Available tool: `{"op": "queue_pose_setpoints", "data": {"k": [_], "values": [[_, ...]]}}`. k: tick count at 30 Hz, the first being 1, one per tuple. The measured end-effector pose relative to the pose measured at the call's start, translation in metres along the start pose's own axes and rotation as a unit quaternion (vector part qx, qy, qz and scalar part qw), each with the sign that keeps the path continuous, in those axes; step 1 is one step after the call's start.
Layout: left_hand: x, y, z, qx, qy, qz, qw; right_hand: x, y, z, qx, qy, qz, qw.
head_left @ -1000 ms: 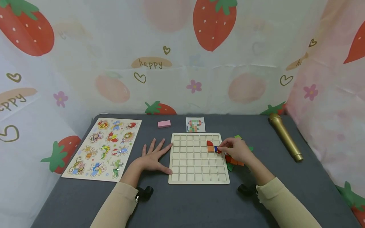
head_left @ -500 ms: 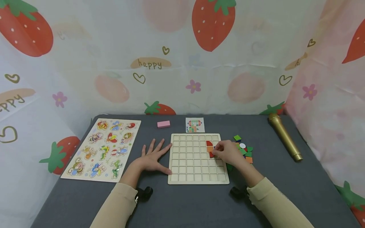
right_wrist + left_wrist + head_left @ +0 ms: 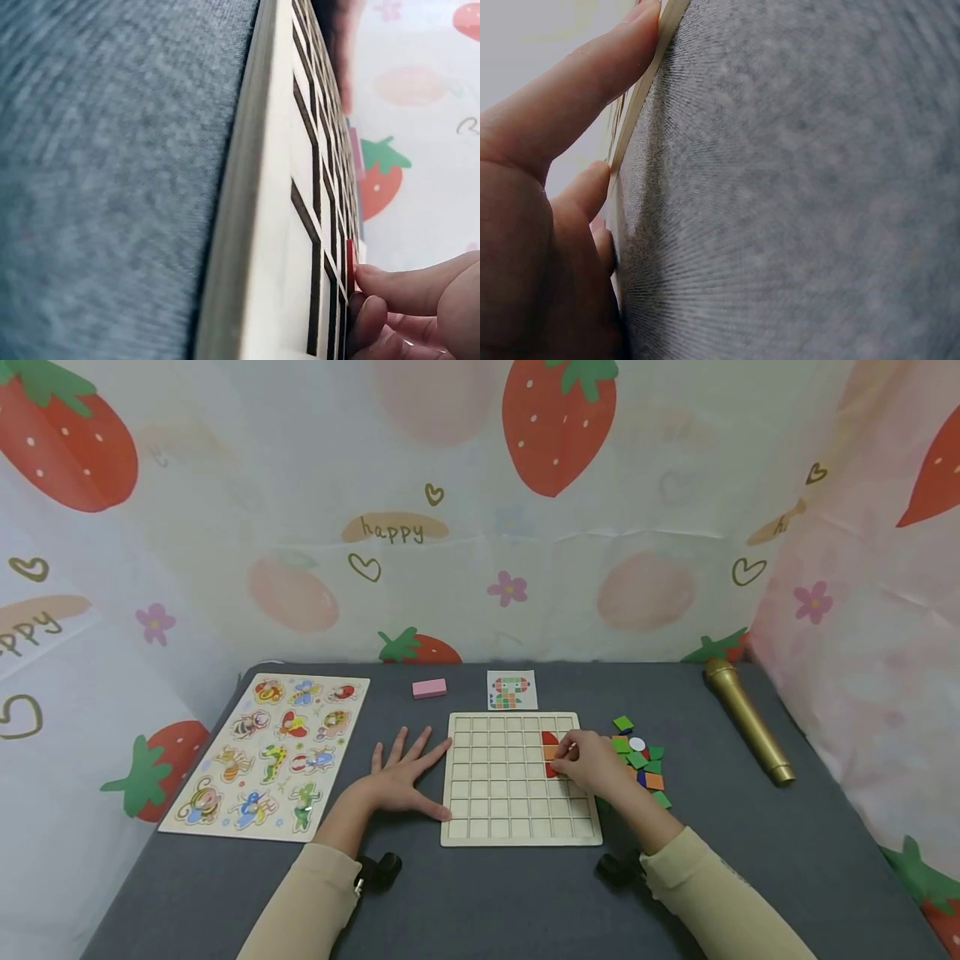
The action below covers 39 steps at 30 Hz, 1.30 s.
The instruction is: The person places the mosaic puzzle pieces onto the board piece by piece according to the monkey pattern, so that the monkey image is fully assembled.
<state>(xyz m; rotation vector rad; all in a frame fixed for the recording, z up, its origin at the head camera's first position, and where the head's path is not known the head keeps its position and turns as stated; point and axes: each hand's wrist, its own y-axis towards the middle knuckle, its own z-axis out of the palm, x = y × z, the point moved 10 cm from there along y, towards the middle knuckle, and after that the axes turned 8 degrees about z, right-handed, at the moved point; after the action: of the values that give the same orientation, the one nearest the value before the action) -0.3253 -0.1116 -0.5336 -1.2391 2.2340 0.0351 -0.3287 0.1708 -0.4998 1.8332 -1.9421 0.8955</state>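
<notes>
A pale wooden grid board [image 3: 498, 809] lies flat on the dark table. My left hand [image 3: 395, 782] has its fingers spread, with thumb and index fingertips against the board's left edge. Over the right part of the grid, my right hand [image 3: 592, 766] pinches a red tile [image 3: 551, 769] at its fingertips. In the right wrist view the thumb tip meets this red tile [image 3: 350, 264] at the grid surface. Directly above it on the board are an orange tile [image 3: 550, 752] and a red rounded tile [image 3: 549, 738]. The right fingers partly cover the orange one.
Several loose green, orange, blue and white tiles [image 3: 637, 760] lie right of the board, partly behind the right hand. A pattern card [image 3: 512, 691] and pink block [image 3: 429, 688] sit behind it. An insect picture board [image 3: 262, 752] is at left, a gold microphone [image 3: 750, 722] at right.
My right hand has moved left over the board, bringing the red tile below the orange one. More of the loose tiles show now. My left hand stays in place.
</notes>
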Motion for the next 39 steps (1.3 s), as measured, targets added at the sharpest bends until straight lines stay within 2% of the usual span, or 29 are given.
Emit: {"op": "queue_pose_setpoints", "data": {"k": [5,13,17,22,29,32,39], "values": [[0.001,0.0,0.0,-0.001,-0.002,0.0,1.0,0.002,-0.003,-0.001,-0.003,0.01,-0.006,1.0],[0.001,-0.002,0.0,-0.001,0.001,-0.001,1.0,0.0,-0.012,-0.008,0.0,0.056,-0.032,0.998],[0.0,-0.003,0.0,-0.001,0.001,-0.001,1.0,-0.007,-0.016,-0.015,-0.016,0.057,-0.049,0.997],[0.0,-0.004,-0.001,-0.002,0.001,-0.002,1.0,-0.022,-0.018,-0.031,-0.049,0.038,-0.041,0.997],[-0.001,-0.004,-0.001,-0.004,-0.003,-0.003,1.0,-0.051,-0.014,-0.058,-0.072,0.012,-0.008,0.997],[-0.001,-0.004,-0.001,-0.005,-0.003,-0.003,1.0,-0.062,-0.01,-0.069,-0.084,-0.009,-0.007,0.996],[0.0,-0.003,-0.001,-0.005,-0.004,0.0,1.0,-0.088,-0.002,-0.083,-0.095,-0.044,0.021,0.994]]}}
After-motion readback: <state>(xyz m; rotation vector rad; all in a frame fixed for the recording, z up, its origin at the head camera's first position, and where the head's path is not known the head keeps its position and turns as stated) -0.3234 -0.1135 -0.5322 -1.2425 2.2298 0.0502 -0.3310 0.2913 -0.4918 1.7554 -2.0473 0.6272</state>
